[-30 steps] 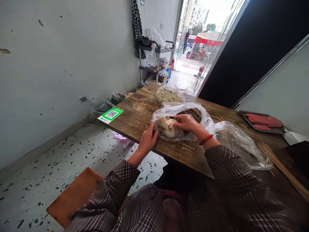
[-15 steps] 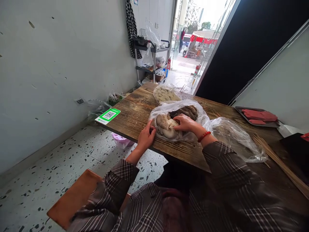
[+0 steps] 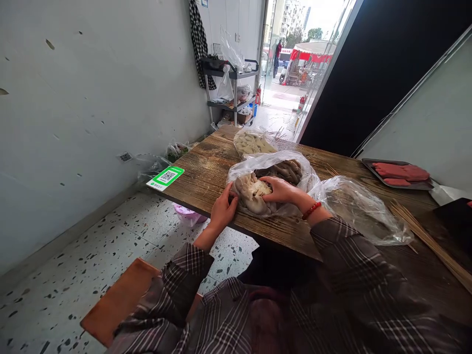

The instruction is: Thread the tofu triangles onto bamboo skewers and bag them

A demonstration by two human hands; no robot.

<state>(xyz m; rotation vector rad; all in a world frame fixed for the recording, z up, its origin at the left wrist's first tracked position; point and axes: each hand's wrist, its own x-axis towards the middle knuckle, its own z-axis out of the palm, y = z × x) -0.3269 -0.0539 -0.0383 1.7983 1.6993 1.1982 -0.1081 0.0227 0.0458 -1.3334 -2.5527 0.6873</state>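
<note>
An opened clear plastic bag (image 3: pixel 271 161) rests on the wooden table, holding greyish oyster mushrooms (image 3: pixel 254 204). From above, my right hand (image 3: pixel 283 191) with a red bead bracelet reaches into it, thumb and fingers closed on a pale, torn-looking cluster. At the bag's near left side my left hand (image 3: pixel 223 205) is curled against the plastic, thumb and forefinger bent at its edge. Its fingertips are partly hidden by the bag and the mushrooms. Darker mushrooms (image 3: pixel 289 169) lie deeper in the same bag, beyond my right hand.
Behind stands another bag (image 3: pixel 256 142) of pale pieces. On the right lie a crumpled clear bag (image 3: pixel 363 209), thin wooden skewers (image 3: pixel 424 236) and a dark tray (image 3: pixel 368 164) of reddish meat-like pieces. A green QR card (image 3: pixel 165 177) sits at the table's left edge, a pink basin (image 3: pixel 188 215) below.
The mushroom cluster under my right hand has tilted, showing more of its pale torn side. My right hand has shifted slightly left; my left hand stays at the bag's side.
</note>
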